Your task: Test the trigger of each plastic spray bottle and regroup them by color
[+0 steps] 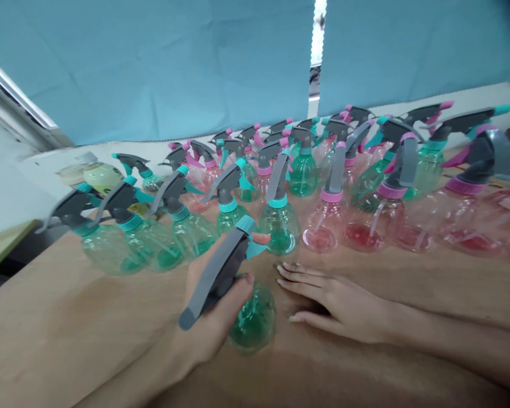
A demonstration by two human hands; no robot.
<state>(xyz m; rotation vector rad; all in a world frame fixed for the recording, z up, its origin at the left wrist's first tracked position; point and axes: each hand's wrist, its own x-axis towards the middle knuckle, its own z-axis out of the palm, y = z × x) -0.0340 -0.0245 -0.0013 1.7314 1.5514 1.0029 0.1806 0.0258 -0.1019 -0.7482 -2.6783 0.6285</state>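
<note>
Left hand (216,320): fingers curled around neck of spray bottle (257,320)
Right hand (340,303): fingers loosely together on surface (80,317)
Grip: best firm, trigger (257,248) unsqueezed

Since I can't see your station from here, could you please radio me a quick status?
Left grip: closed around top of green spray bottle. Right grip: open, palm down, beside it. Ahead: green and pink bottles, crowded.

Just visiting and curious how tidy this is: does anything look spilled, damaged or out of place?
No spill or damage shows. One mild oddity: the yellowish container at the back left, which shows no grey trigger top like those on the spray bottles nearby.
</note>
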